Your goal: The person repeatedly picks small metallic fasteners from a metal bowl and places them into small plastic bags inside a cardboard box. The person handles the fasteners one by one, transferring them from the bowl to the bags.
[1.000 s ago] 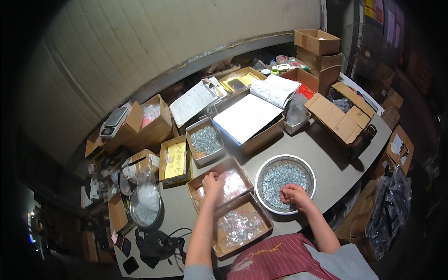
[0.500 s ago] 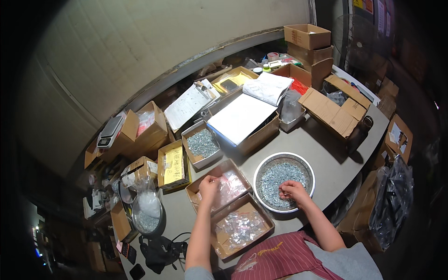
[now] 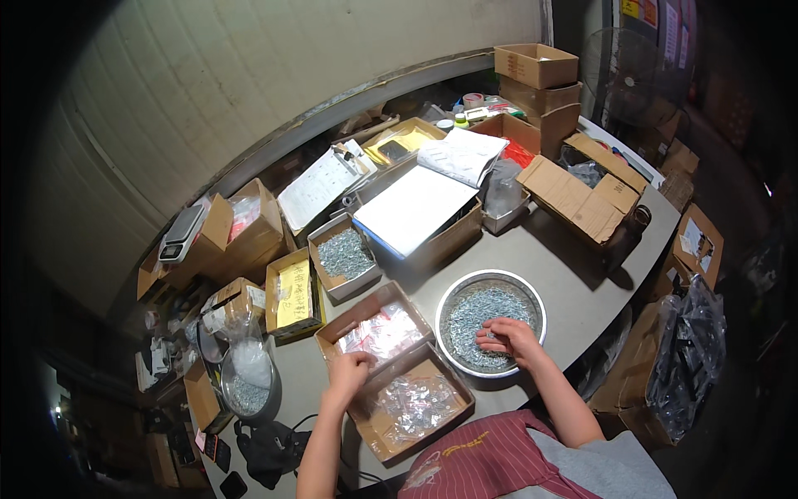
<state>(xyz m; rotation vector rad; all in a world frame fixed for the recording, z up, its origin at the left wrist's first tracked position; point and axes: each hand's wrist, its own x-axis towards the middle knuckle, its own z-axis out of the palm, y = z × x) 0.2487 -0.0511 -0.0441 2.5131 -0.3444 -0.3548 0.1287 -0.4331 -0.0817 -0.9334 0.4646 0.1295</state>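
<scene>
A round metal bowl [image 3: 443, 349] is filled with small silvery screws [image 3: 478, 309]. Over its right side is my right hand [image 3: 511, 339], with fingers curled around what look like a few of these screws. My left hand [image 3: 349, 374] is closed in a pinch at the near left edge of a cardboard box [image 3: 332, 333] of flat clear plastic bags [image 3: 386, 331]. Whatever its fingertips hold is too small to make out. Against that box, on the near side, another cardboard box [image 3: 366, 432] contains small clear packets with metal parts inside [image 3: 420, 403].
Behind are a white box of screws [image 3: 345, 254], a yellow-lined box [image 3: 293, 291] and an open notebook [image 3: 420, 208]. A second metal bowl [image 3: 270, 403] with a plastic bag stands left, near a black bag [image 3: 270, 449]. Cardboard boxes [image 3: 582, 200] sit far right.
My left hand has drawn back toward me, from above the plastic bags to the box's near left edge. My right hand stays over the bowl, its fingers turned slightly. The whole view has shifted a little.
</scene>
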